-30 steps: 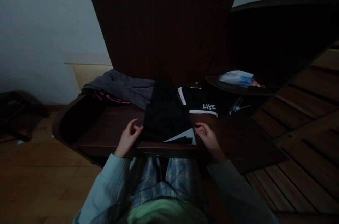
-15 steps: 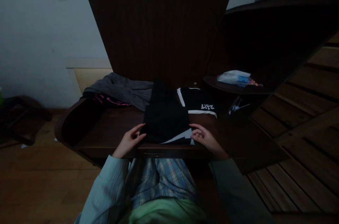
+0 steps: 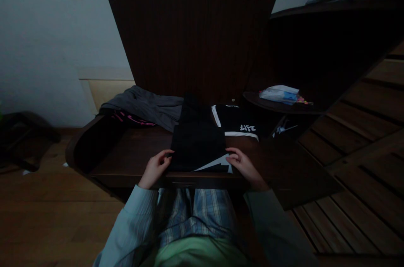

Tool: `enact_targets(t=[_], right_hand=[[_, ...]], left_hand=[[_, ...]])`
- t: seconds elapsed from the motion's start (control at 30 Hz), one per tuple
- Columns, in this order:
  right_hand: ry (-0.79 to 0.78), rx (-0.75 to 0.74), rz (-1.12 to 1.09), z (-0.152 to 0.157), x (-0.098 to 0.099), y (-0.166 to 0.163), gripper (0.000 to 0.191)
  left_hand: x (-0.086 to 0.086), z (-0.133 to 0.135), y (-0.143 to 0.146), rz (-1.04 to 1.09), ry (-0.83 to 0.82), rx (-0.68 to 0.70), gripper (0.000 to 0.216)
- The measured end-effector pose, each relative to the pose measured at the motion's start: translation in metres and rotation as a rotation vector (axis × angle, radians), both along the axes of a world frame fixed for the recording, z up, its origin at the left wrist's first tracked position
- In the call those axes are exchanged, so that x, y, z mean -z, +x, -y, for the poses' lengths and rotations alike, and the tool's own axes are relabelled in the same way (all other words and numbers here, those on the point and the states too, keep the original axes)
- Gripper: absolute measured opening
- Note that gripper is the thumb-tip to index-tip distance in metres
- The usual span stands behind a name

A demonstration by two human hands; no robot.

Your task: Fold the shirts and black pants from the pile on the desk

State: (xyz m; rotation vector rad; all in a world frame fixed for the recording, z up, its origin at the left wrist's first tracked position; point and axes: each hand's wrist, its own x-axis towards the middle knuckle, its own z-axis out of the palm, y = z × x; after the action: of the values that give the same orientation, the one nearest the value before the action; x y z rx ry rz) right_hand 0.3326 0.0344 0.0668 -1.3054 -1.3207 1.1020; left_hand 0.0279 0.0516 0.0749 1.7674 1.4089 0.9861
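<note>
A black garment [image 3: 197, 147] with a pale grey pointed patch lies folded at the front edge of the dark wooden dresser top [image 3: 120, 151]; its exact kind cannot be told. At its left edge, my left hand [image 3: 157, 166] is closed, thumb and forefinger pinching the cloth. On the opposite edge, beside the grey patch, my right hand [image 3: 242, 162] also has its fingers closed on the fabric. Behind to the right sits a folded black garment with white trim and "LIFE" lettering [image 3: 238, 121]. A rumpled grey garment [image 3: 148, 100] lies behind to the left.
Pink-marked dark cloth [image 3: 135, 120] pokes out under the grey garment. A plastic packet [image 3: 279, 93] rests on a small rounded shelf [image 3: 268, 106] at right. A tall dark panel [image 3: 192, 31] rises behind. Wooden slats [image 3: 356, 166] stand at far right.
My left thumb and forefinger have drawn together on the garment's left edge, where they were spread before. My right hand has barely moved. The view has shifted slightly.
</note>
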Motion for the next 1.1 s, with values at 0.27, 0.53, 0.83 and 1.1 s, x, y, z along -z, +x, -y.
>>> enact_targets(t=[0.27,0.53,0.83,1.1], right_hand=[[0.009,0.129,0.041,-0.003,0.007,-0.008,0.036],[0.146,0.203,0.566,0.001,0.009,-0.019,0.015],[0.155,0.099,0.642,0.045,0.005,-0.008,0.018],[0.072,0.051,0.261,0.0,-0.001,0.022,0.039]], left_hand=[[0.001,0.0,0.001,-0.043,0.017,-0.021,0.033],[0.003,0.006,0.003,-0.175,0.046,-0.064,0.024],[-0.001,0.053,0.012,-0.175,-0.038,0.026,0.022],[-0.013,0.02,0.005,-0.002,-0.048,0.063,0.042]])
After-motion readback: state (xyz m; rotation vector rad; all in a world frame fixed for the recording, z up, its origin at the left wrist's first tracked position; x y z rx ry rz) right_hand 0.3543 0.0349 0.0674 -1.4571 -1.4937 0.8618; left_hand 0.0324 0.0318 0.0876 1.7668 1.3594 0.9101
